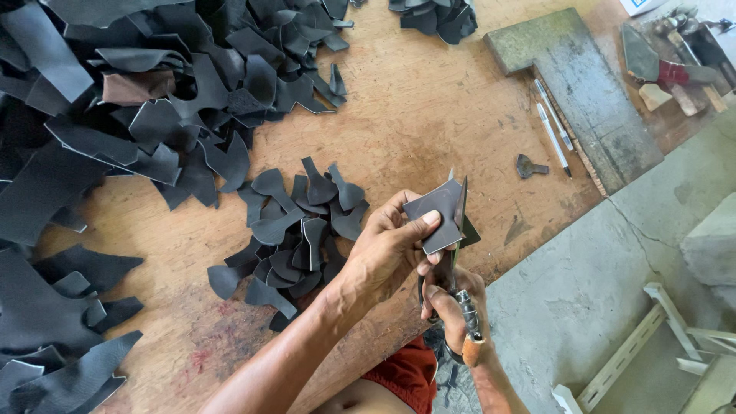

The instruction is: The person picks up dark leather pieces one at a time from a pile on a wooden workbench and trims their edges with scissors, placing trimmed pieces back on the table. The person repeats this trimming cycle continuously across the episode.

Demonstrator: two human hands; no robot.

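Observation:
My left hand [387, 245] pinches a small dark leather piece [438, 218] above the front edge of the wooden table [429, 115]. My right hand [452, 303] is closed around the handles of a pair of scissors [460, 299], just below the left hand; the blades run up along the right side of the leather piece. Just left of my hands lies a pile of cut dark leather shapes [295, 238]. A much larger heap of dark leather scraps [115, 115] covers the table's left and far side.
A flat grey stone slab [583, 92] lies at the far right of the table with two pens [553, 130] beside it and a small dark metal tool [529, 166] nearby. Hand tools [675, 65] sit at the far right corner. The concrete floor [583, 291] and white frame pieces [652, 337] are to the right.

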